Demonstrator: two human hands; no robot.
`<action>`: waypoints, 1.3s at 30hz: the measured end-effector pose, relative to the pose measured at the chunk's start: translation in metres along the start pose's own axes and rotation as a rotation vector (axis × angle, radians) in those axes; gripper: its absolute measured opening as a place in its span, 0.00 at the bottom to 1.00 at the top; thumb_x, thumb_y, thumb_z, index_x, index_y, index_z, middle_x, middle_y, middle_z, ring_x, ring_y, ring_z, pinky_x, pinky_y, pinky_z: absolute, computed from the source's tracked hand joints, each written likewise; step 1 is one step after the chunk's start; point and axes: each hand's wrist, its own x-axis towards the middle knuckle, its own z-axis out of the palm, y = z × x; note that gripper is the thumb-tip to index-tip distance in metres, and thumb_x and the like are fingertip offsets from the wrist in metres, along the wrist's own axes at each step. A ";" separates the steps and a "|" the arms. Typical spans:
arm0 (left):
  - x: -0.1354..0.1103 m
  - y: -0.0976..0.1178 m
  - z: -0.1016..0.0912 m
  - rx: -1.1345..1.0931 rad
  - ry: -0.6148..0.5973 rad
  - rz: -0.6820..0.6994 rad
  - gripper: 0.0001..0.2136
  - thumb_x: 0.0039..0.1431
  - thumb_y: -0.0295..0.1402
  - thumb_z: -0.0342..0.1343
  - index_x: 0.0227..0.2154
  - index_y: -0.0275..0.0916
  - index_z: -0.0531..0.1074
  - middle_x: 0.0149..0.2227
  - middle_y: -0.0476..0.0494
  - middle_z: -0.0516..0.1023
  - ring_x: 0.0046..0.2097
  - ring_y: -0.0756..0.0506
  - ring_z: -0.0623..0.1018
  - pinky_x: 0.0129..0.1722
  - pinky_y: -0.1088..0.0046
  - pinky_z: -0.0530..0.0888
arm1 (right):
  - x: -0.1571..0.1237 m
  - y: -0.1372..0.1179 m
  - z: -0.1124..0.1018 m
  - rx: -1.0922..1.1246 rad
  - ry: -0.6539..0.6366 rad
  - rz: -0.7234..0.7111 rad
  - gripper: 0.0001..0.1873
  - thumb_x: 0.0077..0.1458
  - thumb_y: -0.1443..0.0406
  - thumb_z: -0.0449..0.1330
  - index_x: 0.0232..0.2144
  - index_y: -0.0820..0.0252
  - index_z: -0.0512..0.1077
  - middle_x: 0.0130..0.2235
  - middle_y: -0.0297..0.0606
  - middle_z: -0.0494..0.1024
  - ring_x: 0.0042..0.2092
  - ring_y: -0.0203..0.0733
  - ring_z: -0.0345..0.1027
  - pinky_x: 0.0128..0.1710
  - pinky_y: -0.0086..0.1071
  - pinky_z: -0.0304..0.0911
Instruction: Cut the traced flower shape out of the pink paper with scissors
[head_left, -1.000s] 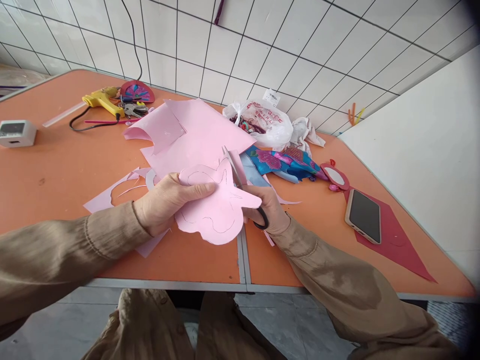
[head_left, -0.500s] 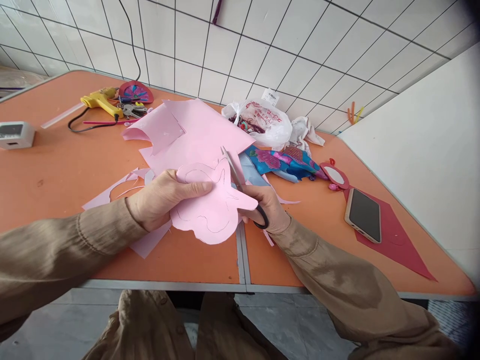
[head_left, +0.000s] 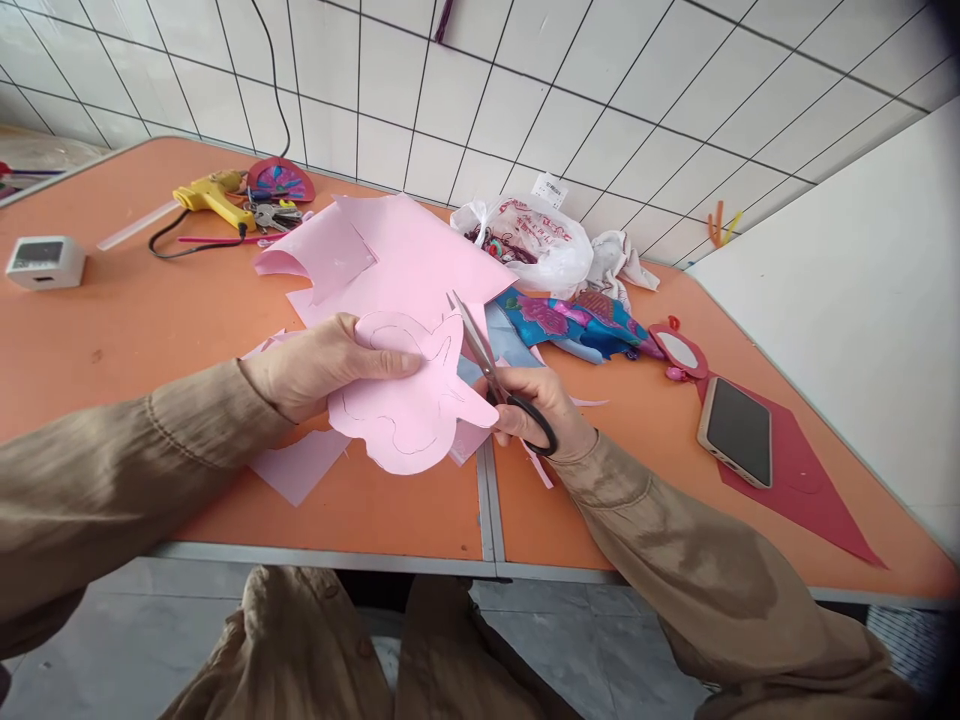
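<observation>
My left hand (head_left: 315,365) pinches a pink paper cut-out (head_left: 405,405) with a pencilled outline, thumb on top, holding it above the orange table (head_left: 135,320). My right hand (head_left: 536,410) grips black-handled scissors (head_left: 495,375); their blades point up and away, along the cut-out's right edge. Both sleeves are tan. A large pink paper sheet (head_left: 405,255) lies just behind the hands, and pink offcuts (head_left: 296,465) lie under the left wrist.
A yellow glue gun (head_left: 214,198), keys (head_left: 270,213) and a white box (head_left: 45,262) sit at the far left. A white plastic bag (head_left: 536,240), blue patterned cloth (head_left: 574,322), small pink mirror (head_left: 679,350) and a phone (head_left: 739,430) on red paper (head_left: 810,490) lie right. A tiled wall stands behind.
The left hand has turned the cut-out and drawn it slightly left. The scissors have come away from the paper's middle to its right edge. The view shifted a little.
</observation>
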 end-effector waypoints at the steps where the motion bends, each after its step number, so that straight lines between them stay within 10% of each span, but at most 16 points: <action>1: 0.000 0.001 -0.001 0.012 0.001 0.004 0.08 0.44 0.30 0.75 0.27 0.35 0.82 0.28 0.45 0.83 0.28 0.48 0.80 0.27 0.77 0.78 | 0.000 0.000 0.000 0.001 -0.003 0.003 0.30 0.48 0.41 0.68 0.29 0.64 0.73 0.20 0.29 0.68 0.17 0.29 0.61 0.14 0.25 0.54; 25: 0.005 0.005 -0.014 0.256 0.011 0.004 0.08 0.43 0.31 0.72 0.27 0.36 0.82 0.27 0.47 0.82 0.29 0.47 0.78 0.32 0.72 0.79 | -0.008 -0.005 0.001 -0.026 0.037 0.134 0.29 0.48 0.42 0.68 0.29 0.63 0.73 0.21 0.28 0.66 0.18 0.29 0.60 0.16 0.26 0.53; 39: 0.000 -0.002 0.000 0.031 -0.015 -0.033 0.07 0.45 0.30 0.74 0.25 0.35 0.82 0.26 0.44 0.81 0.28 0.48 0.79 0.31 0.73 0.79 | -0.002 -0.001 -0.001 -0.044 -0.012 0.013 0.29 0.50 0.42 0.66 0.28 0.63 0.72 0.18 0.29 0.67 0.16 0.31 0.60 0.14 0.25 0.53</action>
